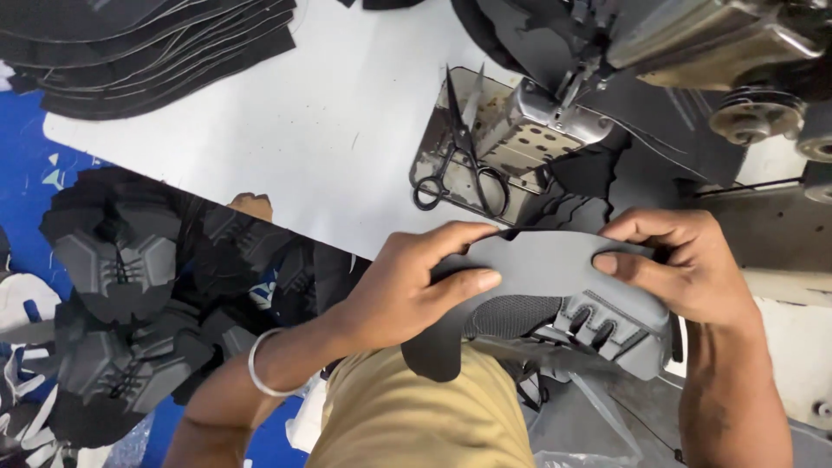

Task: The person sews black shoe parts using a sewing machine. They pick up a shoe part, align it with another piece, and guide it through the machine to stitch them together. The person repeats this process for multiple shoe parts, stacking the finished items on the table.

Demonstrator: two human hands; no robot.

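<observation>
While both sets of fingers are curled shut, I read each of them as pinching the same workpiece: a grey, curved shoe-upper panel of smooth synthetic material with a black mesh patch and moulded eyelet loops [555, 286]. My left hand [407, 286] clamps the panel's left edge, thumb [472, 279] on the near face and forefinger along the top edge. My right hand [685, 264] clamps the panel's right edge, thumb [620, 263] pressed flat on the grey face, remaining fingers folded behind it. A silver bangle [258, 364] sits on the left wrist.

All further positions are given relative to the panel. It is held in the air, above my tan-clothed lap [416, 416]. Just beyond its top edge stands the perforated metal post bed of a grey industrial sewing machine [546, 126]. Black-handled steel scissors [461, 143] lie beyond and slightly left of the panel, on the machine's metal base plate [433, 147], on a white table top [329, 130]. Far beyond and left, a stack of flat black cut pieces [147, 52] rests on that table. Well to the left and lower, a heap of finished grey-and-black uppers [121, 295] lies over a blue surface [22, 156].
</observation>
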